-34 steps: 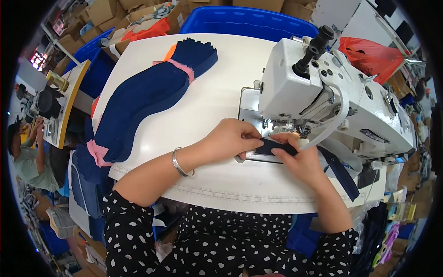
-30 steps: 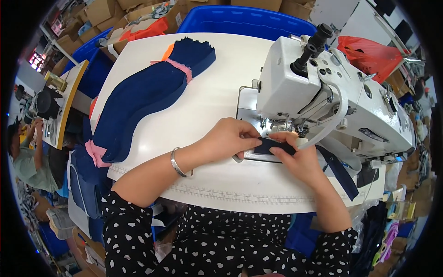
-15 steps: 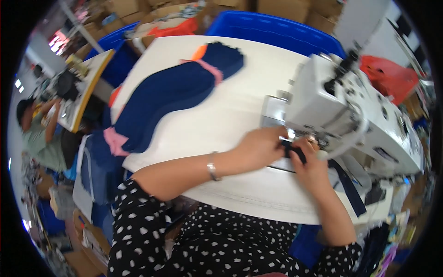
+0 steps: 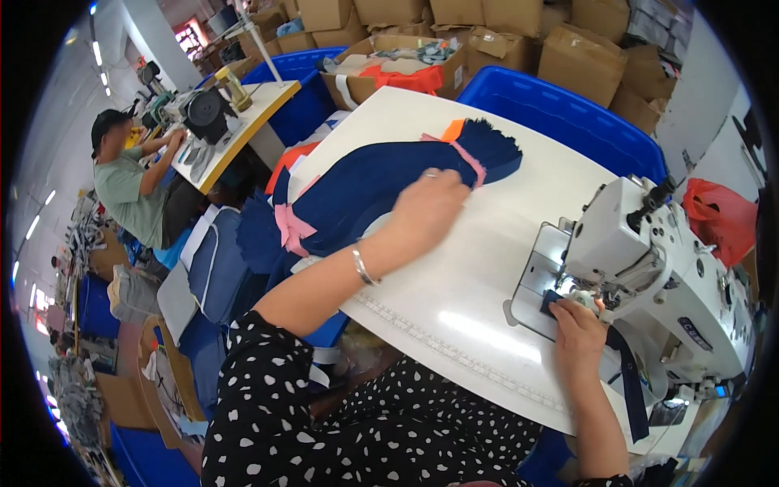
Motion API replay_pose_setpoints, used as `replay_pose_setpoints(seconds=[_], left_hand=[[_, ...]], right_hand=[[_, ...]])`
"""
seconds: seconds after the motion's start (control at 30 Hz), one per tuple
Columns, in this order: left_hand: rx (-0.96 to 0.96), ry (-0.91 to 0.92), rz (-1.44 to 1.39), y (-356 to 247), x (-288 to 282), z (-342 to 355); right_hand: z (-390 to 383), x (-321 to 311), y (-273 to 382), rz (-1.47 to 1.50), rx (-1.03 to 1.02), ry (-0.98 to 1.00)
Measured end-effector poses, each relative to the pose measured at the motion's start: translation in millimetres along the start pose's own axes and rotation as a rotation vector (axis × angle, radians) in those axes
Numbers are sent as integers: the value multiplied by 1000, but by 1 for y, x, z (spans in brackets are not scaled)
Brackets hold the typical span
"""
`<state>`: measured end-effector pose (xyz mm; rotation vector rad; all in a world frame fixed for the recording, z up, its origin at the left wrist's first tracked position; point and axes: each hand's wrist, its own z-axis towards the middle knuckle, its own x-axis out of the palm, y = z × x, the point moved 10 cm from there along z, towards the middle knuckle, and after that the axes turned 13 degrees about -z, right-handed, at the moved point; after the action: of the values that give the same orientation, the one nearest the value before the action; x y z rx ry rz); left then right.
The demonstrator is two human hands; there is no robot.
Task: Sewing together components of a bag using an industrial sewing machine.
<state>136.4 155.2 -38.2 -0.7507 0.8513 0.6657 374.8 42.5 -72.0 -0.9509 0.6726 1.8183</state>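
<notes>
A long stack of navy fabric pieces, tied with pink strips, lies across the white table. My left hand is over the stack's near edge, its fingers curled and their tips hidden, so whether they grip fabric does not show. At the white sewing machine, my right hand pinches a small navy fabric piece on the metal plate by the needle area. A navy strip hangs down to the right of this hand.
Blue bins stand behind the table, with cardboard boxes beyond. A red plastic bag sits behind the machine. On the left, a person works at another sewing table. Navy fabric is piled at my left.
My left hand has left the machine and moved left and away to the navy stack. My right hand stays by the needle area. The view has shifted, showing more of the left side.
</notes>
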Motion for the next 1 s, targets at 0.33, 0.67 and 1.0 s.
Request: replay_pose_setpoints(seconds=[0.33,0.67,1.0], left_hand=[[197,-15,284,7,7,-22],[126,-28,189,-2,19,-4],[1,-49,59,15,20,13]], right_hand=[[1,-7,3,-7,5,-13],[-1,-8,2,-8,-4,-11],[1,-7,1,27,-18,-42]])
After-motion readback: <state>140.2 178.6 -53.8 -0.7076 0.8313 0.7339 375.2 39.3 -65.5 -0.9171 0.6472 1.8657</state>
